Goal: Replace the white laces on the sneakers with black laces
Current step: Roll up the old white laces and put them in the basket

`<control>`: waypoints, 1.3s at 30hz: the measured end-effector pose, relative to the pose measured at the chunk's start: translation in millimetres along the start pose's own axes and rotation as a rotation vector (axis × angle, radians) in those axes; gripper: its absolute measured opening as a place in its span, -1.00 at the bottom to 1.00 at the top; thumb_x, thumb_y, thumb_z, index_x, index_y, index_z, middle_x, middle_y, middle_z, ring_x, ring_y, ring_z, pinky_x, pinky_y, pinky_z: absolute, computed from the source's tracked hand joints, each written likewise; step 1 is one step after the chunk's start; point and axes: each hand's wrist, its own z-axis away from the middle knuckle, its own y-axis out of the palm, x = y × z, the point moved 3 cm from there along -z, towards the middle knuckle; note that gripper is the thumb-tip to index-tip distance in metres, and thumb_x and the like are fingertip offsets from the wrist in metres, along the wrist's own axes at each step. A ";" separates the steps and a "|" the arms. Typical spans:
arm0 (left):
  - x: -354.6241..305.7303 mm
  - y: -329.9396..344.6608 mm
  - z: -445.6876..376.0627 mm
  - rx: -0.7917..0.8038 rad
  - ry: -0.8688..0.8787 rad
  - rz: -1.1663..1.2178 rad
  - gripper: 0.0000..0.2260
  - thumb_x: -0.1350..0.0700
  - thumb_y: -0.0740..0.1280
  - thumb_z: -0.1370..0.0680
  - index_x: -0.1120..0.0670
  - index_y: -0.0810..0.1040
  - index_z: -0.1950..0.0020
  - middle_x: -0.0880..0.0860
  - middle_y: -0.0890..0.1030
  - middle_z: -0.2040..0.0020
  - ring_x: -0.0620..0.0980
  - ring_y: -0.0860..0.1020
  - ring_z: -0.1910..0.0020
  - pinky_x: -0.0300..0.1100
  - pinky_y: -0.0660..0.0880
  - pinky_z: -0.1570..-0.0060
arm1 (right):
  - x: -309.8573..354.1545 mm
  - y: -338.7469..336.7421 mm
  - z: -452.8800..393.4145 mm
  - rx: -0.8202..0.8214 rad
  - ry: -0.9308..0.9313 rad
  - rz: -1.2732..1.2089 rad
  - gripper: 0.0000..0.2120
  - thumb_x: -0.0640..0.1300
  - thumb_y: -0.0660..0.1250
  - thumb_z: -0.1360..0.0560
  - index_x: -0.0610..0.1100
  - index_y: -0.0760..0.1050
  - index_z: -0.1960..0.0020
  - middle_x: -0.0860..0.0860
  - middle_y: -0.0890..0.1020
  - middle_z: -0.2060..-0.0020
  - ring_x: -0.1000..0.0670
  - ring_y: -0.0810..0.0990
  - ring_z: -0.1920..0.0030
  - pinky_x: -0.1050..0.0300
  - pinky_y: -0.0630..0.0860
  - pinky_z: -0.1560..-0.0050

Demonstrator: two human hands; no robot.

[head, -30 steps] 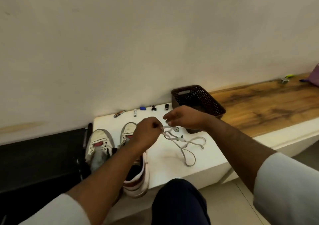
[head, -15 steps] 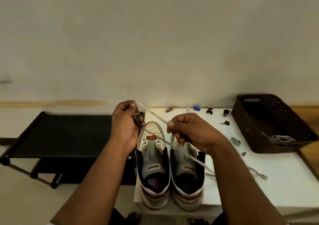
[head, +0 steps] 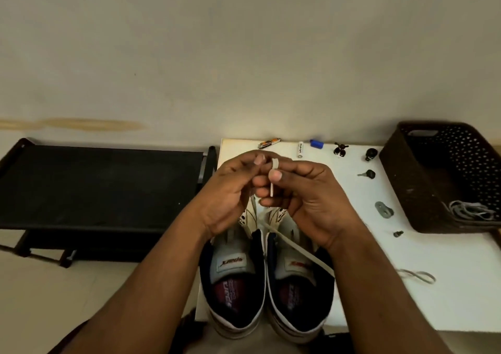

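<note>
Both hands (head: pixel 273 191) pinching white lace (head: pixel 273 174) above sneakers (head: pixel 267 280)

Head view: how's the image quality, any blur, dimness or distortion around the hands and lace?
Head view: dim, flat light, no glare; wide-angle bend at the basket; left hand and right hand slightly soft; lace readable at the fingers, smeared across the sneakers.

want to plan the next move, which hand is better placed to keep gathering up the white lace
Right, probably. The right hand already pinches the white lace at its folded top, and the slack trails off past that wrist. The left hand sits close beside it, better placed to steady.
</note>
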 end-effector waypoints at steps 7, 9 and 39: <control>1.7 12.1 -2.4 0.007 -0.013 0.018 -0.86 0.21 0.28 -0.51 0.08 0.62 0.03 0.02 0.58 0.23 -0.08 0.52 0.25 -0.25 0.52 0.28 | 3.2 11.3 -1.4 -0.114 -0.061 -0.411 -0.85 -0.28 0.35 -0.32 -0.18 0.69 0.19 -0.12 0.70 0.21 0.01 0.69 0.25 0.24 0.61 0.29; 4.1 13.2 -1.1 0.005 -0.044 -0.154 -0.87 0.18 0.28 -0.56 0.13 0.62 0.00 0.02 0.51 0.31 -0.11 0.42 0.38 -0.25 0.41 0.40 | 5.4 4.3 -4.9 -0.229 -0.163 -0.544 -0.86 -0.30 0.37 -0.32 -0.19 0.67 0.17 -0.13 0.71 0.16 -0.01 0.70 0.19 0.20 0.63 0.19; -12.9 -10.9 2.1 -0.142 0.106 -0.324 -0.86 0.01 0.40 -0.48 0.02 0.66 0.23 0.10 0.45 0.44 0.02 0.28 0.46 -0.10 0.23 0.39 | 0.8 -1.5 -12.1 0.227 0.038 -0.197 -0.81 -0.15 0.39 -0.34 -0.21 0.68 0.11 -0.14 0.69 0.26 -0.06 0.68 0.25 0.09 0.62 0.21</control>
